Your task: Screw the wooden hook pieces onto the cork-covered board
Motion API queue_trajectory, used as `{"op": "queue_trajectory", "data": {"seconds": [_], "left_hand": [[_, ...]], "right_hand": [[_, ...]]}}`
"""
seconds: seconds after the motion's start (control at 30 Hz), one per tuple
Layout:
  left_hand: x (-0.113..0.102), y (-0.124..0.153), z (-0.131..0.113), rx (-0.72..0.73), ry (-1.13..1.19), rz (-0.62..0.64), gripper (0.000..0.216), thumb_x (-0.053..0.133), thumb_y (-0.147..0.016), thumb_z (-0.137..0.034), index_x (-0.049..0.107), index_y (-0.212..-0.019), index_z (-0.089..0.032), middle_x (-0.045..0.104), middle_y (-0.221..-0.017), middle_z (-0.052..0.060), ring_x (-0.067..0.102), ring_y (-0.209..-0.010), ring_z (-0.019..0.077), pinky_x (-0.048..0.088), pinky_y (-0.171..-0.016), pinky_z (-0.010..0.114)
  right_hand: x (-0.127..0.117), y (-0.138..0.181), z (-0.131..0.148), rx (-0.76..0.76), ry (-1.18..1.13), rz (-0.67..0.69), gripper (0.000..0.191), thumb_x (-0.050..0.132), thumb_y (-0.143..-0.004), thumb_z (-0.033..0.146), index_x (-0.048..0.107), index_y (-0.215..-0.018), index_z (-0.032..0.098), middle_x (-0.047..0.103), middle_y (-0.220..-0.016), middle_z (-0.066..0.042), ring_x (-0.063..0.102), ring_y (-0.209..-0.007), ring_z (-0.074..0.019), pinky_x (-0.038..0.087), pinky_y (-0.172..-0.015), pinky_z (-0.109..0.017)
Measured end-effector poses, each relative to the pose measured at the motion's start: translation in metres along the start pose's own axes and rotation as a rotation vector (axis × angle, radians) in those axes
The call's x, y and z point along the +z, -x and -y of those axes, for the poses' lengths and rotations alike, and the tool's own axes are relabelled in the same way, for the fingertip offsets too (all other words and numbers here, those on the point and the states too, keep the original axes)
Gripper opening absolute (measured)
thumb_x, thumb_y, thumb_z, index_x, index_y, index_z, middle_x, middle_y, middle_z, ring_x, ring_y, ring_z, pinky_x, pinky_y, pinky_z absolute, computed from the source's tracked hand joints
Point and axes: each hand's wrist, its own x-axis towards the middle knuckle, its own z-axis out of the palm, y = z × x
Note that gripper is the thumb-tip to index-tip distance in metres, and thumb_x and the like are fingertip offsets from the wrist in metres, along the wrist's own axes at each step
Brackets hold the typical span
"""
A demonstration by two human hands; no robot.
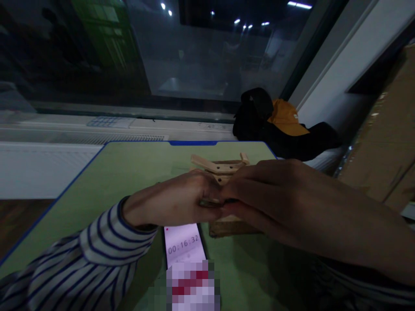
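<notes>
My left hand (pixel 175 203) and my right hand (pixel 275 194) meet fingertip to fingertip over a small wooden construction (pixel 220 168) made of light slats with holes. Both hands are closed, pinching something small and dark between them that I cannot make out. Part of a wooden block (pixel 227 227) shows below my right hand. My left forearm wears a blue and white striped sleeve (pixel 97 255). The piece rests on a green table mat (pixel 129 172).
A phone (pixel 184 246) showing a timer lies on the mat under my left wrist. A black bag with an orange cap (pixel 285 119) sits at the far right by the window sill. Cardboard boxes (pixel 385 142) stand on the right.
</notes>
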Motion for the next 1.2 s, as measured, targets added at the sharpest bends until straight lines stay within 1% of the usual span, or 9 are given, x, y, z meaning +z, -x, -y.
{"op": "queue_trajectory", "data": {"seconds": [0.17, 0.27, 0.37, 0.5, 0.67, 0.87, 1.0, 1.1, 1.2], "left_hand": [[-0.0015, -0.0012, -0.0028, -0.053, -0.014, -0.033, 0.021, 0.060, -0.086, -0.033, 0.068, -0.082, -0.014, 0.066, -0.077, 0.000, 0.058, -0.070, 0.0121, 0.043, -0.068, 0.022], [-0.0022, -0.0013, -0.0027, -0.003, -0.012, -0.039, 0.020, 0.059, -0.087, -0.033, 0.068, -0.082, -0.016, 0.067, -0.081, 0.000, 0.060, -0.078, 0.0132, 0.044, -0.075, 0.024], [-0.0021, -0.0006, -0.0017, 0.020, -0.024, -0.011, 0.017, 0.059, -0.087, -0.028, 0.067, -0.078, -0.016, 0.067, -0.080, -0.001, 0.061, -0.080, 0.0130, 0.043, -0.081, 0.024], [-0.0018, 0.0012, -0.0007, 0.002, -0.035, 0.014, 0.016, 0.057, -0.087, -0.025, 0.069, -0.081, -0.016, 0.068, -0.078, 0.000, 0.061, -0.075, 0.0127, 0.044, -0.076, 0.024], [-0.0015, 0.0019, -0.0010, -0.010, -0.041, 0.024, 0.015, 0.056, -0.086, -0.023, 0.070, -0.088, -0.017, 0.069, -0.075, 0.000, 0.061, -0.073, 0.0135, 0.045, -0.072, 0.023], [-0.0009, -0.0014, -0.0031, 0.007, -0.067, -0.052, 0.017, 0.060, -0.086, -0.030, 0.070, -0.087, -0.017, 0.070, -0.088, 0.003, 0.062, -0.086, 0.0162, 0.043, -0.084, 0.026], [-0.0018, -0.0018, -0.0021, 0.068, -0.036, -0.042, 0.015, 0.060, -0.087, -0.030, 0.069, -0.088, -0.019, 0.069, -0.100, 0.001, 0.060, -0.099, 0.0165, 0.040, -0.093, 0.027], [-0.0028, -0.0004, 0.0005, 0.071, 0.002, -0.002, 0.012, 0.059, -0.088, -0.026, 0.068, -0.086, -0.018, 0.069, -0.094, 0.000, 0.061, -0.093, 0.0132, 0.041, -0.089, 0.024], [-0.0025, 0.0011, 0.0027, 0.040, 0.051, 0.051, 0.014, 0.055, -0.090, -0.024, 0.068, -0.094, -0.019, 0.069, -0.089, 0.000, 0.062, -0.088, 0.0127, 0.043, -0.084, 0.023]], "right_hand": [[0.0004, 0.0025, -0.0030, 0.025, 0.010, 0.038, 0.013, 0.055, -0.089, 0.023, 0.061, -0.098, 0.015, 0.065, -0.083, -0.004, 0.059, -0.066, -0.0155, 0.040, -0.057, -0.028], [-0.0030, 0.0052, -0.0029, 0.030, -0.058, 0.038, 0.024, 0.052, -0.091, 0.028, 0.059, -0.112, 0.018, 0.066, -0.098, -0.005, 0.062, -0.077, -0.0166, 0.044, -0.063, -0.028], [-0.0064, 0.0073, -0.0019, -0.011, -0.095, 0.039, 0.023, 0.047, -0.093, 0.023, 0.061, -0.111, 0.018, 0.066, -0.106, -0.006, 0.062, -0.084, -0.0157, 0.045, -0.068, -0.028], [-0.0061, 0.0060, -0.0007, -0.012, -0.062, 0.037, 0.020, 0.051, -0.090, 0.015, 0.063, -0.105, 0.017, 0.067, -0.098, -0.005, 0.062, -0.077, -0.0152, 0.044, -0.064, -0.028], [-0.0012, 0.0013, -0.0008, 0.005, -0.009, 0.024, 0.012, 0.059, -0.086, 0.018, 0.062, -0.098, 0.017, 0.066, -0.082, -0.003, 0.058, -0.063, -0.0151, 0.038, -0.054, -0.027], [0.0009, 0.0024, -0.0035, 0.046, -0.031, 0.069, 0.013, 0.054, -0.090, 0.022, 0.060, -0.100, 0.016, 0.065, -0.086, -0.003, 0.060, -0.070, -0.0161, 0.042, -0.059, -0.029], [-0.0022, 0.0071, -0.0026, 0.001, -0.100, 0.049, 0.022, 0.050, -0.093, 0.026, 0.059, -0.110, 0.018, 0.065, -0.105, -0.006, 0.062, -0.086, -0.0169, 0.047, -0.070, -0.030], [-0.0038, 0.0078, -0.0013, -0.013, -0.095, 0.072, 0.020, 0.049, -0.092, 0.016, 0.064, -0.105, 0.018, 0.068, -0.102, -0.005, 0.063, -0.087, -0.0159, 0.047, -0.075, -0.029], [-0.0039, 0.0048, -0.0008, 0.010, -0.070, 0.073, 0.018, 0.055, -0.087, 0.012, 0.064, -0.102, 0.017, 0.069, -0.096, -0.004, 0.064, -0.079, -0.0161, 0.047, -0.068, -0.029]]}}
